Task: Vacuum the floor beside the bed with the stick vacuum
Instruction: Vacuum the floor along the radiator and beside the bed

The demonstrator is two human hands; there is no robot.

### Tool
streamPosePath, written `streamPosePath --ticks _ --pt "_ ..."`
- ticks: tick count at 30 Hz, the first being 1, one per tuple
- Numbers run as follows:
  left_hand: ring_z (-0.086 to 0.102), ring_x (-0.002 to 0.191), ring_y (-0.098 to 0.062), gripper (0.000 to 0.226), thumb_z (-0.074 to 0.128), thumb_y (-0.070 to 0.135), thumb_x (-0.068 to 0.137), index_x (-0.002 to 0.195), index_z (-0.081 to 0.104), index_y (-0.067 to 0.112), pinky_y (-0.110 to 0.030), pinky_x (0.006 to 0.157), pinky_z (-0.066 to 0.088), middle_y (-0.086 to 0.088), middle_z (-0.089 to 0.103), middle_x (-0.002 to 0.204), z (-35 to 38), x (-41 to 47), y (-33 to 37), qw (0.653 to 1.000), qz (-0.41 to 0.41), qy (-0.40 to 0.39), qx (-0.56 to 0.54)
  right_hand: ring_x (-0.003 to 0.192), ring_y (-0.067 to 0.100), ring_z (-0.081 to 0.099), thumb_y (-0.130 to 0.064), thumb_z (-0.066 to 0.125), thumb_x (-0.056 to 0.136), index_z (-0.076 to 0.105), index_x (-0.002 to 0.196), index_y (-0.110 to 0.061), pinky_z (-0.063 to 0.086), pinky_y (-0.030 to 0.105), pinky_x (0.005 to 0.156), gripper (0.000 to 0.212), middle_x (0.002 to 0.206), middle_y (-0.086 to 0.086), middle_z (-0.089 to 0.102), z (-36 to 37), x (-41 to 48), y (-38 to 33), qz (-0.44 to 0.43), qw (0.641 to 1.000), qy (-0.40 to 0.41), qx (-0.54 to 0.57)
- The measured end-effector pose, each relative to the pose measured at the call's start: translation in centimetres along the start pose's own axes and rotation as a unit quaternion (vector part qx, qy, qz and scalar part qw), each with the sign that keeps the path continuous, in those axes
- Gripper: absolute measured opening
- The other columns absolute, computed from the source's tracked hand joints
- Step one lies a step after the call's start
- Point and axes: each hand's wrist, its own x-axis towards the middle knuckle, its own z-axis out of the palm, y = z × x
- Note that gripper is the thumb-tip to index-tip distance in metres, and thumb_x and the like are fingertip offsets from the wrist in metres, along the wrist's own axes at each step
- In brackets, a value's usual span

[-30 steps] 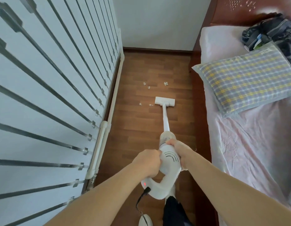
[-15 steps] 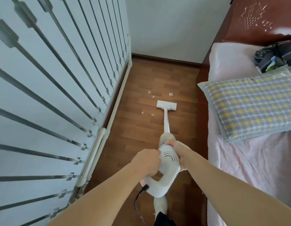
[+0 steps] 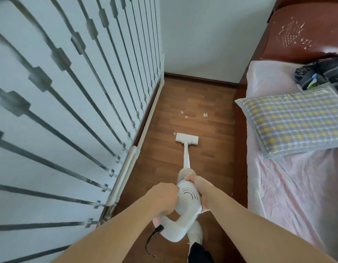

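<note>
Left grip (image 3: 162, 198): bare forearm entering from 7 o'clock, fingers curled round stick vacuum (image 3: 187, 202). Right grip (image 3: 201, 189): forearm from 5 o'clock, fingers clasping same vacuum, 3 o'clock side.

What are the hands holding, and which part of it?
Both hold the white stick vacuum. The left hand grips the top of its loop handle, and the right hand wraps the right side of the motor body.

You're in a bedroom at home.
On your right is a bed (image 3: 289, 190) with a pink sheet, a checked pillow (image 3: 293, 126) and a carved dark-wood headboard (image 3: 297, 37). A wood-plank floor (image 3: 211, 154) runs between it and white panels (image 3: 69, 95) with metal strips, up to a plain white wall (image 3: 202, 35).
</note>
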Motion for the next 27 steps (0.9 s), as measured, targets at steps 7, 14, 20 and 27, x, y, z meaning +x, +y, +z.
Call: streamPosePath --ticks 7,14,20,27 --pt "0.061 0.105 -0.025 0.035 0.039 0.019 0.102 0.137 0.046 0.016 -0.029 0.086 0.048 -0.007 0.057 0.128 3.9 -5.7 -3.3 1.0 0.006 -0.026 -0.002 0.072 0.032 0.071 -0.037 0.072 0.082 0.066 0.117 -0.016 0.06 0.049 0.079 0.041 0.089 0.015 0.075 4.8 -2.3 6.0 0.017 1.0 0.001 0.005" --pt "0.057 0.09 -0.019 0.038 0.037 0.016 0.103 0.14 0.042 0.016 -0.023 0.077 0.041 -0.007 0.055 0.129 5.5 -8.7 -5.4 1.0 0.004 -0.025 -0.018 0.082 0.036 0.073 -0.038 0.076 0.078 0.065 0.12 -0.015 0.059 0.059 0.088 0.049 0.104 0.016 0.078 7.7 -3.1 7.7 0.022 0.999 0.009 -0.021" --pt "0.057 0.121 -0.025 0.048 0.036 0.015 0.104 0.151 0.027 0.021 -0.026 0.095 0.047 -0.003 0.048 0.141 5.6 -8.2 -6.5 0.999 -0.016 -0.009 -0.051 0.09 0.035 0.076 -0.04 0.075 0.079 0.063 0.121 -0.014 0.058 0.059 0.089 0.051 0.107 0.016 0.077 9.2 -1.4 6.4 0.017 0.999 0.013 -0.045" --pt "0.059 0.118 -0.025 0.045 0.035 0.026 0.104 0.149 0.031 0.026 -0.027 0.092 0.047 -0.001 0.049 0.142 2.8 -3.8 -7.1 0.989 -0.05 0.024 -0.135 0.083 0.034 0.076 -0.04 0.074 0.078 0.06 0.121 -0.015 0.062 0.052 0.076 0.051 0.108 0.015 0.075 8.9 2.0 1.5 -0.003 0.999 0.02 -0.031"
